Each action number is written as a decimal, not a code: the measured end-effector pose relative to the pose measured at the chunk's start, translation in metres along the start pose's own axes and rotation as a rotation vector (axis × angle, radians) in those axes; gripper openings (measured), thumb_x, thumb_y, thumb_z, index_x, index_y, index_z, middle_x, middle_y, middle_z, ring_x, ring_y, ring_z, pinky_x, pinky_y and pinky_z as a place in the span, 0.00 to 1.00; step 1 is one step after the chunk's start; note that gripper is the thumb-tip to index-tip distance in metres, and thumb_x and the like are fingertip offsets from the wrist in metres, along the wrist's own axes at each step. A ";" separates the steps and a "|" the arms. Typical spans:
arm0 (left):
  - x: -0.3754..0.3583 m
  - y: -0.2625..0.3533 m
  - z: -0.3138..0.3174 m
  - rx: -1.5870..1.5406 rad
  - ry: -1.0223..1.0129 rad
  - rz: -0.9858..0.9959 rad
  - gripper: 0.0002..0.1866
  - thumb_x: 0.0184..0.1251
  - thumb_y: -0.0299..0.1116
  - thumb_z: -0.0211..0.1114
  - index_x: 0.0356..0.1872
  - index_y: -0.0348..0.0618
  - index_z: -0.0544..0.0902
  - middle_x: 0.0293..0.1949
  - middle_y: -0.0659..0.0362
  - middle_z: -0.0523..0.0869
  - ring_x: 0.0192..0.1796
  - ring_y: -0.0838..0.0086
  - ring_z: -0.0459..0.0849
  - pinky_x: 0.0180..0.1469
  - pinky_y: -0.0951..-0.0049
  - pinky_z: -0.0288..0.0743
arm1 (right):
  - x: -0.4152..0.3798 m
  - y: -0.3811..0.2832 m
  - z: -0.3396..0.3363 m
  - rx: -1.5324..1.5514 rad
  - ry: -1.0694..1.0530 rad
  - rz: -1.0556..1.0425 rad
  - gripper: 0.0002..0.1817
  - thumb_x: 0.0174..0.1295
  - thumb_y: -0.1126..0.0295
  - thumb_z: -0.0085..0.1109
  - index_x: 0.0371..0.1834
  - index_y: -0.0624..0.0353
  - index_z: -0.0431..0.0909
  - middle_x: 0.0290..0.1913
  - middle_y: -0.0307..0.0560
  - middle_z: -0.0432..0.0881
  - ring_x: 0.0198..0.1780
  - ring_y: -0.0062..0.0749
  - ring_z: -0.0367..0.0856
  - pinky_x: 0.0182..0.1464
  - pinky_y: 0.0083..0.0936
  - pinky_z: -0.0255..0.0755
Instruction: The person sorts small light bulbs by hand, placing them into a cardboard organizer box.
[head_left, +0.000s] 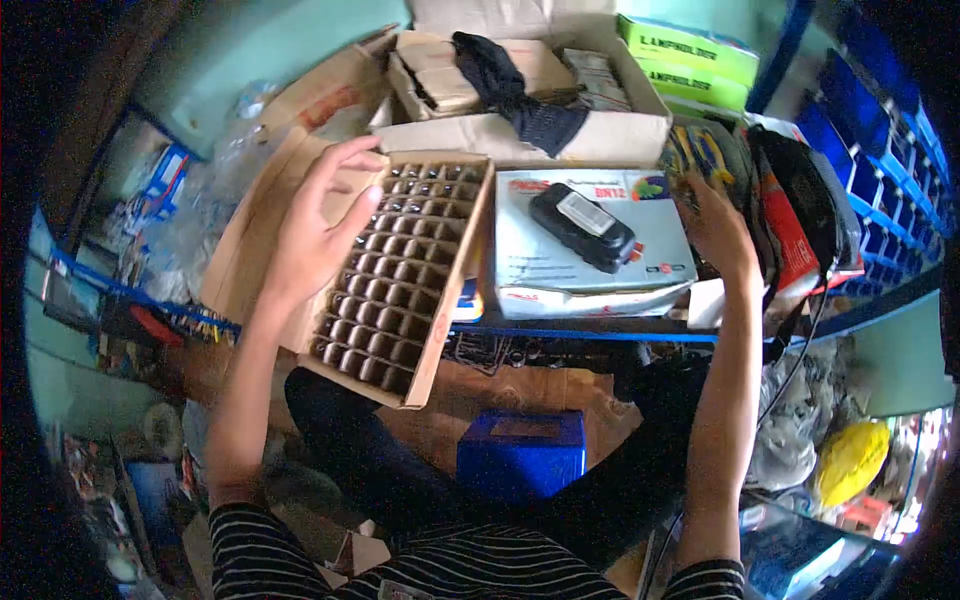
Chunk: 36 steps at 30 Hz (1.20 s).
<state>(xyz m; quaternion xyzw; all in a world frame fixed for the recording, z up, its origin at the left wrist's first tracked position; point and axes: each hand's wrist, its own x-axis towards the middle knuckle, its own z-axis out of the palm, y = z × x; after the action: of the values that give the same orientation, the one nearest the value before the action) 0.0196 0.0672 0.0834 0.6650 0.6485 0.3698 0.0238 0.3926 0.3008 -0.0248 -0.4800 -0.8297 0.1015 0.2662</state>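
Note:
My left hand (pixel 322 225) hovers over the left side of a cardboard box with a grid of dividers (pixel 400 275). Its thumb and fingers are apart, with nothing visible between them. Small dark, shiny pieces (pixel 425 190) sit in several cells at the far end of the grid; nearer cells look vacant. To the right, a white and light-blue carton (pixel 540 250) carries a black device with a white label (pixel 585 228). My right hand (pixel 718 225) is beside that carton's right edge, near a yellow and blue packet (pixel 697 152). Its fingers are shadowed and partly hidden.
Behind stands an open carton (pixel 620 135) with a black cloth (pixel 500 80) draped over it. Green lampholder boxes (pixel 690 60) are stacked at the back right. A black bag (pixel 800 200) with a cable hangs at right. Below the shelf is a blue box (pixel 520 450).

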 end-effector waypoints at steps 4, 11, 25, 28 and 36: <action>0.008 0.006 -0.001 -0.048 -0.039 0.031 0.17 0.72 0.28 0.64 0.60 0.44 0.81 0.51 0.59 0.87 0.55 0.75 0.83 0.57 0.70 0.74 | 0.006 0.009 -0.022 0.062 0.064 -0.074 0.20 0.70 0.58 0.61 0.58 0.59 0.77 0.58 0.62 0.79 0.60 0.61 0.78 0.59 0.48 0.74; 0.034 0.063 0.028 -0.264 -0.164 0.139 0.24 0.69 0.31 0.71 0.65 0.44 0.78 0.51 0.58 0.85 0.52 0.77 0.83 0.52 0.75 0.77 | 0.002 -0.103 -0.054 0.136 0.263 -0.262 0.17 0.67 0.63 0.64 0.57 0.54 0.80 0.55 0.56 0.79 0.57 0.55 0.82 0.57 0.42 0.77; 0.034 0.015 0.023 -0.175 -0.167 -0.177 0.17 0.70 0.26 0.68 0.58 0.40 0.81 0.49 0.58 0.87 0.53 0.74 0.85 0.56 0.72 0.79 | -0.005 -0.187 -0.009 0.596 0.111 -0.409 0.11 0.67 0.67 0.65 0.50 0.55 0.83 0.44 0.53 0.80 0.39 0.48 0.86 0.44 0.39 0.80; 0.028 0.004 0.030 0.012 -0.246 -0.141 0.15 0.71 0.30 0.68 0.55 0.40 0.82 0.50 0.55 0.88 0.53 0.70 0.86 0.57 0.68 0.79 | -0.004 -0.182 -0.015 0.653 0.122 -0.355 0.12 0.66 0.68 0.66 0.52 0.54 0.84 0.43 0.51 0.80 0.34 0.41 0.84 0.40 0.36 0.79; 0.029 0.006 0.042 0.180 -0.291 0.126 0.14 0.71 0.27 0.63 0.55 0.40 0.83 0.61 0.48 0.83 0.61 0.50 0.82 0.64 0.58 0.76 | -0.007 -0.180 -0.018 0.641 0.150 -0.333 0.13 0.66 0.66 0.66 0.52 0.54 0.85 0.43 0.51 0.81 0.32 0.39 0.83 0.39 0.34 0.78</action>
<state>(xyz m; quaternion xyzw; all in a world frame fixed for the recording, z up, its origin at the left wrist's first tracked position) 0.0433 0.1102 0.0695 0.7502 0.6257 0.2109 0.0342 0.2713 0.1997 0.0644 -0.2365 -0.8007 0.2763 0.4760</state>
